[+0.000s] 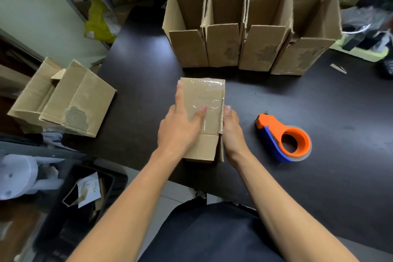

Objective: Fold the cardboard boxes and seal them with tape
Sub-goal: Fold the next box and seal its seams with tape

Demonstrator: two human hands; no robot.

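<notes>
A small brown cardboard box (207,95) lies on the dark table (297,95) in front of me, clear tape across its top face. My left hand (180,125) rests flat on the box top, fingers straight, thumb pressing the tape. My right hand (232,132) lies against the box's right side, fingers straight along the edge. An orange and blue tape dispenser (285,137) sits on the table to the right of the box, untouched.
Several open cardboard boxes (251,34) stand in a row at the back of the table. Another open box (63,100) lies tilted off the table's left edge. Clutter fills the floor at left, and a dark bin (85,193) stands below.
</notes>
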